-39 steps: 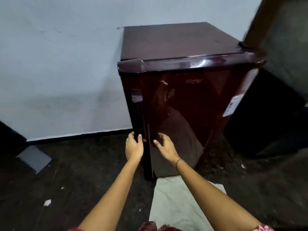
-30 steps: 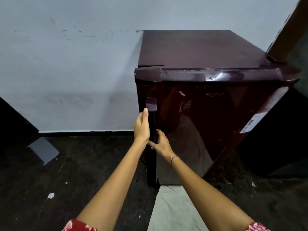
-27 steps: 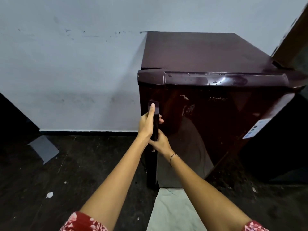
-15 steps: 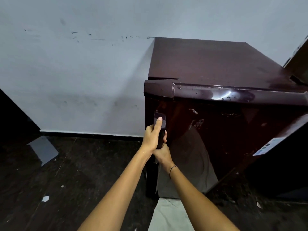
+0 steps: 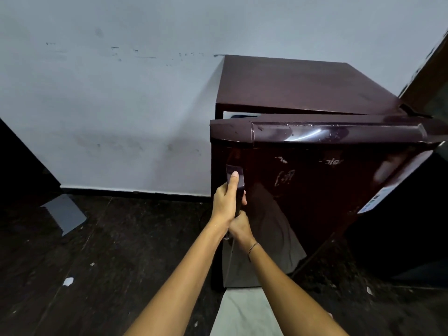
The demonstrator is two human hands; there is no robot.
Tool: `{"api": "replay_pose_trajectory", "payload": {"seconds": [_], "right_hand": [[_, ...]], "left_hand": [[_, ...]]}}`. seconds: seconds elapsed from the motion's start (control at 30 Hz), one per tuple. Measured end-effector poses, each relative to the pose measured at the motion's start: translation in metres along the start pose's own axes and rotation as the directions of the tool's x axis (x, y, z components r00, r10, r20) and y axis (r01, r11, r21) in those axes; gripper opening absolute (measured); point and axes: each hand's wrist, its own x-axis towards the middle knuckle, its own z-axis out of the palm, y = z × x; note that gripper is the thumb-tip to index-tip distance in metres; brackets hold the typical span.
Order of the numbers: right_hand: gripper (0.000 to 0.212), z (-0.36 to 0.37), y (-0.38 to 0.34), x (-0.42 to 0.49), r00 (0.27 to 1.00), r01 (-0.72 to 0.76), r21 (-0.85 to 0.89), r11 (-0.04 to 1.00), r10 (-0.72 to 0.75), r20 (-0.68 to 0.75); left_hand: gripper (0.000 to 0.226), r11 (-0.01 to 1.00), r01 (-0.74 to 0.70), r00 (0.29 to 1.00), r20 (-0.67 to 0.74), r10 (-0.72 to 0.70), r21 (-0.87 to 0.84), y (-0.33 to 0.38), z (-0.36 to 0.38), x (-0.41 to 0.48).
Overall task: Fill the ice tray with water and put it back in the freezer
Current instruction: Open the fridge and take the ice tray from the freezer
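A small glossy maroon fridge (image 5: 315,190) stands on a dark speckled floor (image 5: 109,251) with its back against a pale grey-white wall (image 5: 121,117). Its door is slightly ajar on the handle side: a narrow gap (image 5: 240,115) between the door's top edge and the cabinet shows a strip of pale interior. Both hands are on the dark vertical door handle (image 5: 230,169) at the door's left edge. The left hand (image 5: 226,202) is wrapped round the handle's upper part, thumb laid straight up along its front. The right hand (image 5: 240,227) grips the handle just below, touching the left, with its fingers curled round and mostly hidden behind it. A thin bracelet (image 5: 252,247) sits on the right wrist. A white label sticker (image 5: 378,200) runs down the door's right edge, and faint lettering shows near the door's top. A pale cloth mat (image 5: 240,311) lies on the floor in front of the fridge, under the arms. Well to the left, a flat grey sheet (image 5: 64,212) lies near the wall's dark skirting, and a small white scrap (image 5: 68,281) lies nearer the camera
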Motion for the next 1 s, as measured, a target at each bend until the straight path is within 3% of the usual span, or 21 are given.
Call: {"api": "replay_pose_trajectory", "payload": {"seconds": [0.17,0.23,0.3,0.37,0.43,0.5,0.67,0.77,0.87,0.93,1.0], "right_hand": [[0.013,-0.019,0.014,-0.062,0.998,0.067,-0.059,0.996,-0.066,0.018],[0.015,-0.029,0.021,-0.089,0.996,0.094,-0.088,0.992,-0.093,0.011],[0.005,-0.042,0.028,-0.118,0.993,0.115,-0.113,0.987,-0.114,0.015],[0.012,-0.057,0.040,-0.143,0.987,0.161,-0.104,0.981,-0.159,0.023],[0.012,-0.074,0.054,-0.170,0.981,0.193,-0.091,0.977,-0.192,0.018],[0.010,-0.092,0.068,-0.195,0.978,0.209,-0.078,0.975,-0.210,-0.007],[0.027,-0.131,0.101,-0.247,0.948,0.249,-0.128,0.960,-0.269,-0.171],[0.044,-0.143,0.101,-0.278,0.837,0.371,-0.164,0.914,-0.405,-0.368],[0.062,-0.157,0.071,-0.312,0.649,0.495,-0.267,0.827,-0.556,-0.519],[0.066,-0.170,0.048,-0.333,0.511,0.553,-0.379,0.742,-0.661,-0.549],[0.061,-0.180,0.024,-0.351,0.443,0.552,-0.515,0.656,-0.754,-0.485]], "left_hand": [[0.040,1.000,-0.021,0.955,-0.296,0.020,-0.001,-0.008,0.025,-0.066],[0.058,0.994,-0.056,0.918,-0.387,0.086,0.089,-0.017,0.030,-0.091],[0.080,0.967,-0.087,0.875,-0.445,0.190,0.242,-0.022,0.033,-0.117],[0.096,0.925,-0.147,0.844,-0.442,0.302,0.351,-0.026,0.039,-0.141],[0.105,0.900,-0.241,0.858,-0.354,0.372,0.363,-0.031,0.049,-0.168],[0.108,0.904,-0.300,0.887,-0.259,0.382,0.306,-0.036,0.060,-0.195],[0.111,0.872,-0.317,0.873,-0.246,0.422,0.373,-0.042,0.089,-0.258],[0.103,0.850,-0.321,0.867,-0.232,0.442,0.417,-0.048,0.097,-0.285],[0.093,0.806,-0.348,0.862,-0.176,0.476,0.479,-0.054,0.102,-0.304],[0.083,0.759,-0.405,0.843,-0.113,0.526,0.510,-0.056,0.110,-0.316],[0.078,0.761,-0.445,0.839,-0.077,0.539,0.472,-0.056,0.123,-0.328]]}}
